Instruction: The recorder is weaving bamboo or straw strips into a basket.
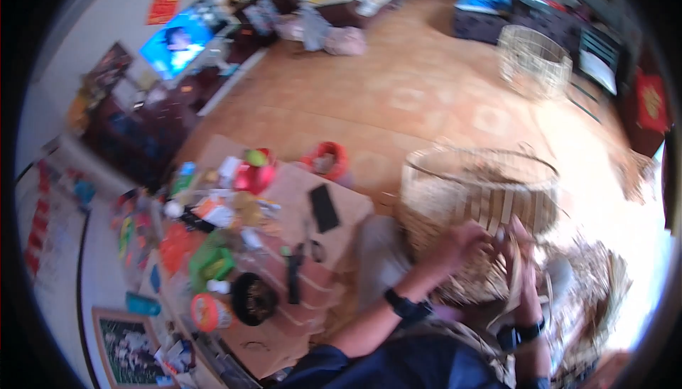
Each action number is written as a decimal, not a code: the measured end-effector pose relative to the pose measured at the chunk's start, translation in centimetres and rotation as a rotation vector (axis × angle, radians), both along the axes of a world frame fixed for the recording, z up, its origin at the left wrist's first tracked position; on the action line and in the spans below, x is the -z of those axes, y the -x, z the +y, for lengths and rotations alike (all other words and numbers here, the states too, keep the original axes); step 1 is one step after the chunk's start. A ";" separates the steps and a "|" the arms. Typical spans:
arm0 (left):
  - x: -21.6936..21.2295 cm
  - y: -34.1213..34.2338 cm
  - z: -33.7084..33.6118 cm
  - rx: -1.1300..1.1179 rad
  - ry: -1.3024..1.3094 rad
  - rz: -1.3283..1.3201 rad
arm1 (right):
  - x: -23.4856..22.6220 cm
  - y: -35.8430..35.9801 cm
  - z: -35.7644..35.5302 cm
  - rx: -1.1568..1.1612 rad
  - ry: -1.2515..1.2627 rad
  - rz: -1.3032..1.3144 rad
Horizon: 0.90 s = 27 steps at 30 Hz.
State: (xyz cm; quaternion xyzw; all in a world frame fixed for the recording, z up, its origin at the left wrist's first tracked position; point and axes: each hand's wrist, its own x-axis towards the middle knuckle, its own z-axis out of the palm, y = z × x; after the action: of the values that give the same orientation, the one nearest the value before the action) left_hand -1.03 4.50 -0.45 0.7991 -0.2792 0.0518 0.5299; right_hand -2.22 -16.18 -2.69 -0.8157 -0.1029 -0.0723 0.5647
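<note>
My left hand (462,240) is closed in a pinch, its fingertips close to those of my right hand; blur hides what is between them. My right hand (525,265) is closed on a pale straw strip (513,275) that hangs down along the palm toward my lap. Both hands are just in front of the near rim side of a large round basket (490,201) with upright slats and woven straw on its left wall. A heap of loose straw (597,282) lies to the right of my right hand.
At my left a low table (341,211) carries a dark phone-like slab (324,208), scissors (316,248), a black bowl (254,298), an orange-lidded tub (209,311) and other clutter. A second slatted basket (534,62) stands farther off on the tiled floor (419,62). A lit screen (177,41) is at the far left.
</note>
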 end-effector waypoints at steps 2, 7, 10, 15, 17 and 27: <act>-0.4 0.2 0.4 -0.108 -0.171 -0.029 | -6.9 1.7 1.8 0.021 -0.571 0.292; 0.1 0.6 -0.9 -0.118 -0.207 -0.101 | -4.4 2.6 -2.2 0.075 -0.981 0.432; -0.2 0.9 -1.1 -0.099 -0.144 0.087 | -6.2 1.5 -3.2 0.110 -0.701 0.333; 0.6 2.4 -0.5 -0.130 -0.248 -0.186 | -8.1 -2.6 -1.5 0.050 -0.686 0.295; 1.5 2.7 -1.2 -0.165 -0.391 -0.364 | -8.6 -3.8 0.3 0.048 -0.614 0.183; 0.1 3.2 -4.1 -0.279 -1.106 -0.381 | -9.5 -4.8 2.1 -0.063 0.163 -0.166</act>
State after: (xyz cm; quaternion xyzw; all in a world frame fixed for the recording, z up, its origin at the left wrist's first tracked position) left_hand -4.23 0.39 -0.60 0.9619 -0.2475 0.1102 -0.0356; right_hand 2.58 -14.08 6.78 -0.8464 -0.1807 -0.1131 0.4880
